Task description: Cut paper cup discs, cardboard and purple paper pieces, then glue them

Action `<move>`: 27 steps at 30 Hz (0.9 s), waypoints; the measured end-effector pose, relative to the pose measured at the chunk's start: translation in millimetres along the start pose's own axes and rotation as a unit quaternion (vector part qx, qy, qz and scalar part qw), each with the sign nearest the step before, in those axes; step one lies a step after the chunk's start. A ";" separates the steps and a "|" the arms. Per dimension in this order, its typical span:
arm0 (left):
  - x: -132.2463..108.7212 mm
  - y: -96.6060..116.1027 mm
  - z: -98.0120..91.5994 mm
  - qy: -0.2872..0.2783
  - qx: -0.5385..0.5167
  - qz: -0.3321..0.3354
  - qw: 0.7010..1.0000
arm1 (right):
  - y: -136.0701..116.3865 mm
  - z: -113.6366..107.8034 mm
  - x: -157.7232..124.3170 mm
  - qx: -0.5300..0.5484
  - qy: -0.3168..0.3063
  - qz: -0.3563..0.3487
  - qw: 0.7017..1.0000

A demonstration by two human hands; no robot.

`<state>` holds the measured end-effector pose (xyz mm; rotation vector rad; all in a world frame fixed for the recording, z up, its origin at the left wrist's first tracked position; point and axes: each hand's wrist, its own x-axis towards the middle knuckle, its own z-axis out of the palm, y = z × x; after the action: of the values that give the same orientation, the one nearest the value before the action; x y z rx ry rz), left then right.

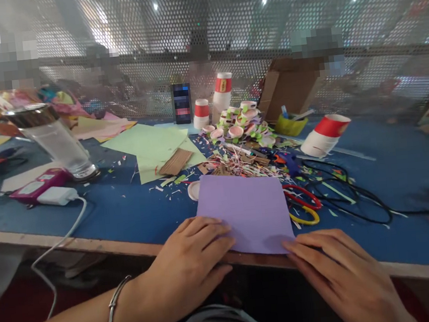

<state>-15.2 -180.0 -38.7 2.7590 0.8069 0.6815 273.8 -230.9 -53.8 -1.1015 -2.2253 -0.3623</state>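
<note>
A purple sheet of paper (pixel 247 206) lies flat at the near edge of the blue table (pixel 128 215). My left hand (pixel 190 267) rests at the sheet's near left corner, fingers stretched and lying on its edge. My right hand (pixel 343 275) lies flat at the near right corner, its fingertips touching the paper. Neither hand grips anything. A metal bangle (pixel 115 307) circles my left wrist.
Red and yellow scissors (pixel 302 205) and black cables (pixel 354 193) lie right of the sheet. Behind it are paper scraps, small cup pieces (pixel 239 125), red-and-white paper cups (pixel 326 135), green paper (pixel 152 144). At left are a glass jar (pixel 55 138), a pink device (pixel 38 185), a white charger (pixel 56 196).
</note>
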 end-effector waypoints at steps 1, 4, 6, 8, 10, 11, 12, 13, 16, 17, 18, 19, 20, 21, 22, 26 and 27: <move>-0.1 -0.9 -0.2 0.008 0.002 0.004 1.000 | -0.6 -0.8 -0.9 0.005 -0.002 0.005 1.000; 1.5 -1.7 1.4 0.026 0.004 0.016 1.000 | -1.0 -0.5 -3.5 0.007 -0.011 0.024 1.000; 3.8 -1.2 4.1 0.045 -0.001 0.024 0.999 | -0.3 0.6 -4.0 0.008 -0.015 0.037 0.999; 6.9 -0.8 6.1 0.061 -0.014 0.025 0.998 | 0.9 0.8 -2.7 0.017 -0.019 0.050 0.998; 10.6 -1.2 6.3 0.065 -0.036 0.017 0.997 | 2.3 -0.5 0.2 0.031 -0.025 0.065 0.997; 12.7 -1.9 5.6 0.061 -0.048 0.010 0.997 | 2.9 -1.4 2.1 0.038 -0.030 0.072 0.996; 15.0 -2.8 4.5 0.055 -0.059 0.001 0.997 | 3.4 -2.5 4.1 0.044 -0.033 0.080 0.995; 17.4 -4.0 3.2 0.048 -0.068 -0.013 0.996 | 3.9 -3.4 6.1 0.050 -0.035 0.089 0.994; 24.4 -7.7 -1.1 0.018 -0.109 -0.082 0.990 | 4.8 -4.1 10.7 0.074 -0.034 0.114 0.990; 26.3 -8.5 -2.6 0.009 -0.128 -0.105 0.986 | 5.1 -3.6 11.6 0.082 -0.034 0.122 0.989; 27.9 -8.9 -4.0 0.001 -0.144 -0.123 0.982 | 5.5 -2.8 12.1 0.090 -0.034 0.129 0.987; 29.1 -8.8 -5.4 -0.005 -0.157 -0.139 0.978 | 5.8 -1.9 12.4 0.097 -0.035 0.136 0.985; 30.0 -8.5 -6.8 -0.008 -0.167 -0.152 0.974 | 6.1 -1.0 12.4 0.103 -0.036 0.144 0.984; 30.7 -7.9 -8.1 -0.013 -0.175 -0.166 0.970 | 6.4 -0.2 12.3 0.108 -0.036 0.152 0.982; 31.2 -7.3 -9.2 -0.019 -0.184 -0.177 0.967 | 6.6 0.5 12.1 0.112 -0.037 0.158 0.980; 33.8 -4.8 -9.6 -0.051 -0.198 -0.182 0.962 | 6.5 1.4 12.8 0.113 -0.039 0.167 0.979; 34.8 -4.2 -8.8 -0.056 -0.185 -0.178 0.965 | 6.2 1.4 13.3 0.110 -0.038 0.167 0.979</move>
<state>4.6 -157.0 -19.1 2.2205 0.9999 0.5348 272.0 -218.1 -46.5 -1.3547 -2.0351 0.0680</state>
